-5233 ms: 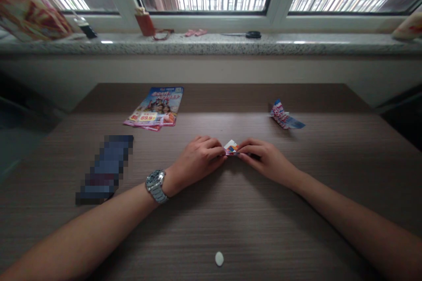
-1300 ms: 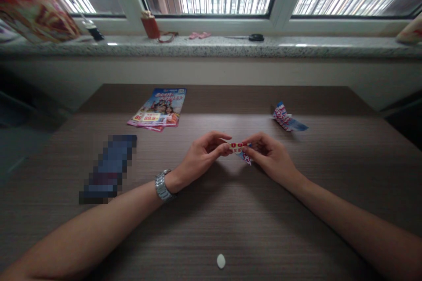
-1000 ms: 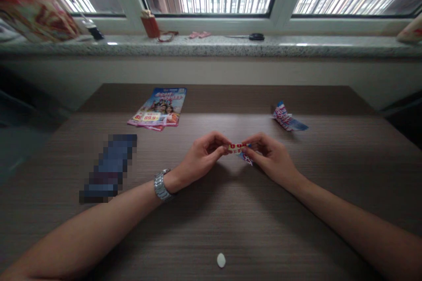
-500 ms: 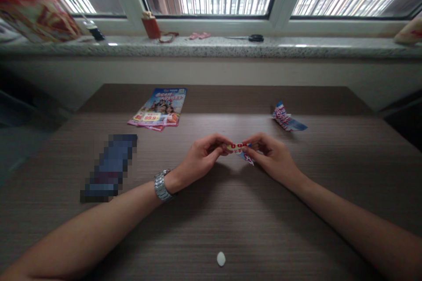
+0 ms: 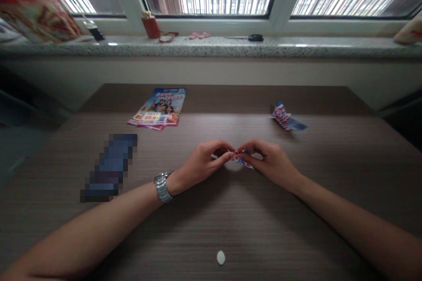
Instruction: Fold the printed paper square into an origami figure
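A small folded piece of printed paper (image 5: 238,153), red, white and blue, is pinched between both hands above the middle of the table. My left hand (image 5: 206,160), with a metal watch (image 5: 163,187) at the wrist, grips its left end. On its right end the fingers of my right hand (image 5: 268,160) are closed. Part of the paper is hidden by the fingertips. Farther back on the right stands a folded paper piece (image 5: 286,118) with similar print. Near the front edge of the view lies a small white oval object (image 5: 220,257).
Printed flyers (image 5: 161,107) lie at the back left of the table (image 5: 204,101), with a pixelated dark flat object (image 5: 110,167) in front of them. On the stone sill (image 5: 198,49) are a red-brown case (image 5: 150,25), pink items (image 5: 199,35), black-handled scissors (image 5: 255,37) and a colourful bag (image 5: 36,13).
Both hands have moved slightly down and closer together. The paper between them is turned or folded more, so less of its yellow print shows.
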`<state>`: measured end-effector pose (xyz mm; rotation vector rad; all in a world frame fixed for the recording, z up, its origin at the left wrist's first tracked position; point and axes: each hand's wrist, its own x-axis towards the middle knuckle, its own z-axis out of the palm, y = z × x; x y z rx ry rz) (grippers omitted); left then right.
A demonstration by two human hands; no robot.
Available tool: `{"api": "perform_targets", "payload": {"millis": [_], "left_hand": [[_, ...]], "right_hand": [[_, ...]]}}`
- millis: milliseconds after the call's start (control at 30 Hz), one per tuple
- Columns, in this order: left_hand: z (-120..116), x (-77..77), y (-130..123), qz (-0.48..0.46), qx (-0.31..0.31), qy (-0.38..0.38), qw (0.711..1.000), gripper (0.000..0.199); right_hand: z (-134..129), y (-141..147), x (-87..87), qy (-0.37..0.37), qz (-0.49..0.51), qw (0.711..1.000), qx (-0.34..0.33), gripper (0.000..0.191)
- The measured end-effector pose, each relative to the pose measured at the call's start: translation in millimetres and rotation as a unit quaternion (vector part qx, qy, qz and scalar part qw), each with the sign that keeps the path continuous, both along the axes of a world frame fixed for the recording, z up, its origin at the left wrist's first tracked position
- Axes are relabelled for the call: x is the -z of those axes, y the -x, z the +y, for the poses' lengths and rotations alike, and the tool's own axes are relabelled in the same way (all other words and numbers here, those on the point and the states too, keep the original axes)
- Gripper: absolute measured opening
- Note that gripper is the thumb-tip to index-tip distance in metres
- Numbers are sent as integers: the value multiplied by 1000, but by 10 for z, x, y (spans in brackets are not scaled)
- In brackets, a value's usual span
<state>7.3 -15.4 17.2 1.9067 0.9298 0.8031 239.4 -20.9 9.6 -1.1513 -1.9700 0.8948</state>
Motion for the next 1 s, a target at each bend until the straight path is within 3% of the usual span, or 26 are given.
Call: {"api": "perform_targets", "payload": {"millis": [333,500,833,1000], "left_hand": [[2,-39,1,0,-16,11,1000,19],[-12,-36,-3,9,-17,13,1000,19],[-55,-33,-42,20,18,-4,1000,17],[-57,-52,-43,8,12,25,1000,20]], "right_hand": [[26,56,-15,130,93,987,22,26],[22,67,-35,119,73,989,39,26],[-30,60,-56,80,24,996,-18,23],[-29,92,-47,95,46,994,5,23]]}}
